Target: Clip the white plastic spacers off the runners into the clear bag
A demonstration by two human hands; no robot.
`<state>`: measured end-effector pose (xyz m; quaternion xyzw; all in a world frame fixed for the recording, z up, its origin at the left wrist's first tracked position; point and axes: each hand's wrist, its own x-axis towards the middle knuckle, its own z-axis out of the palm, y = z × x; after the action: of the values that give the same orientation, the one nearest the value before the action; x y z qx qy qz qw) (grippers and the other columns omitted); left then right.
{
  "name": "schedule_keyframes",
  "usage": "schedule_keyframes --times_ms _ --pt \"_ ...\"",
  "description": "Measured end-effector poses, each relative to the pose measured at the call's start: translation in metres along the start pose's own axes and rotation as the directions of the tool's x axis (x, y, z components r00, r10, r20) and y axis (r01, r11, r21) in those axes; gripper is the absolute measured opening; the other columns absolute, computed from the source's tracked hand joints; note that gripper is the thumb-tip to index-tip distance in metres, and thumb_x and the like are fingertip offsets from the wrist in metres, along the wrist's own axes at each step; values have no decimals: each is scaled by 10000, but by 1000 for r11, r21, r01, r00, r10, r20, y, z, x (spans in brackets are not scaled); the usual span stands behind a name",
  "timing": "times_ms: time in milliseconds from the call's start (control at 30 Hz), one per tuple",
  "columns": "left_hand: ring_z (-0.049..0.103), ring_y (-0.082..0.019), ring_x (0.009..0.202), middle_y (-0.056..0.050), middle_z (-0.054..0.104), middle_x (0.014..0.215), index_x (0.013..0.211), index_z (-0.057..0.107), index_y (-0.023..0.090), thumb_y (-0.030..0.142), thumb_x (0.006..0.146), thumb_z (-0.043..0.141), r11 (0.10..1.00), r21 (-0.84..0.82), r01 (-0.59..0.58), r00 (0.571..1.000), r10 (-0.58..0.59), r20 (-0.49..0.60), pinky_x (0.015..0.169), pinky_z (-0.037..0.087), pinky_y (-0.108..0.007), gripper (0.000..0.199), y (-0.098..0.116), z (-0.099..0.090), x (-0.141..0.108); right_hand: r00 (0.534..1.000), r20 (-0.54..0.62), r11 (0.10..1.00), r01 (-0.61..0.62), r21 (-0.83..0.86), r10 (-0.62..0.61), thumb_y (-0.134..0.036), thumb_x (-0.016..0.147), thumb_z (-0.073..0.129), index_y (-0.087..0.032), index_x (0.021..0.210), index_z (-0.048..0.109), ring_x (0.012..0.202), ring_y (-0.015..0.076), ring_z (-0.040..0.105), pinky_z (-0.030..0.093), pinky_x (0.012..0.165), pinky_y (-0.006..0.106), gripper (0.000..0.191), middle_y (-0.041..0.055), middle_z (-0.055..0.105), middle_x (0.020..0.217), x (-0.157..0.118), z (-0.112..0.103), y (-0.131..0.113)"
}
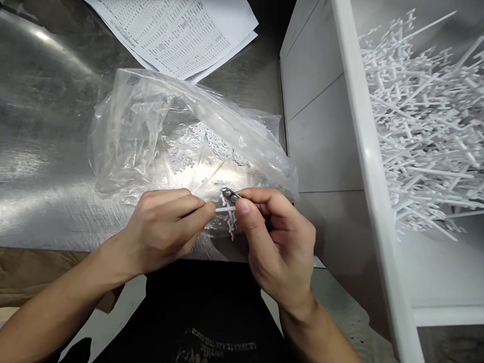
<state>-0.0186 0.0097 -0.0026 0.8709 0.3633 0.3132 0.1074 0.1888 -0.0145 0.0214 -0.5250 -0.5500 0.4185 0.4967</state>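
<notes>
My left hand (171, 226) pinches the end of a white plastic sprue (231, 224) between thumb and fingers. Short branches stick out from the sprue's stem. Closed around small metal nail clippers (230, 194), my right hand (277, 239) has the tool's jaws close to the sprue's upper branches. Most of the clippers' body is hidden by my fingers. Just beyond both hands, a clear plastic bag (128, 128) lies with its mouth towards me. Many tiny light-coloured plastic pieces (223, 148) are inside it.
A white bin (371, 155) on the right holds a heap of white sprues (440, 126); its tall wall borders the metal table (39, 140). Printed sheets (172, 31) lie behind the bag. Brown cardboard (21, 276) is below the table edge at left.
</notes>
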Motion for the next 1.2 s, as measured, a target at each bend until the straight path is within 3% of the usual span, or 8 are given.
schedule_keyframes --times_ms 100,267,567,967,1200 --pt "689 -93 652 45 794 862 1071 707 206 105 1089 666 998 45 -47 998 46 33 572 473 -257 110 0 -2 2 999 -14 998 -40 43 41 -232 1076 749 -204 1008 766 547 107 558 481 511 252 75 -51 651 674 3 2 2" --pt "748 -91 719 46 790 843 1071 724 193 140 1101 704 993 -116 24 999 -27 -26 669 576 -225 64 -1 -6 4 997 -59 991 -48 122 55 -234 1041 785 -211 1008 796 564 112 599 532 526 236 42 -45 687 689 1 -6 1" --pt "786 -136 763 16 827 930 1099 735 251 120 1092 712 974 -202 102 992 -115 -57 682 664 -303 133 4 -14 3 997 6 997 -81 7 81 -203 1002 833 -240 1082 810 554 123 606 523 510 232 92 -40 704 713 -25 -25 4" --pt "778 -157 784 -23 826 955 1159 753 222 103 1054 771 977 -205 63 995 -78 -63 711 670 -339 160 3 -13 -2 995 101 997 31 -67 -24 -194 1042 811 -257 1198 788 592 149 631 508 533 296 170 -21 741 784 -24 -31 8" --pt "783 -143 787 -34 837 963 1147 766 170 114 1050 777 987 -158 -2 996 -12 -87 712 667 -289 113 0 -13 -3 995 89 992 48 -113 -38 -226 1049 813 -258 1204 794 631 176 682 550 532 313 159 -2 768 811 -25 -31 6"
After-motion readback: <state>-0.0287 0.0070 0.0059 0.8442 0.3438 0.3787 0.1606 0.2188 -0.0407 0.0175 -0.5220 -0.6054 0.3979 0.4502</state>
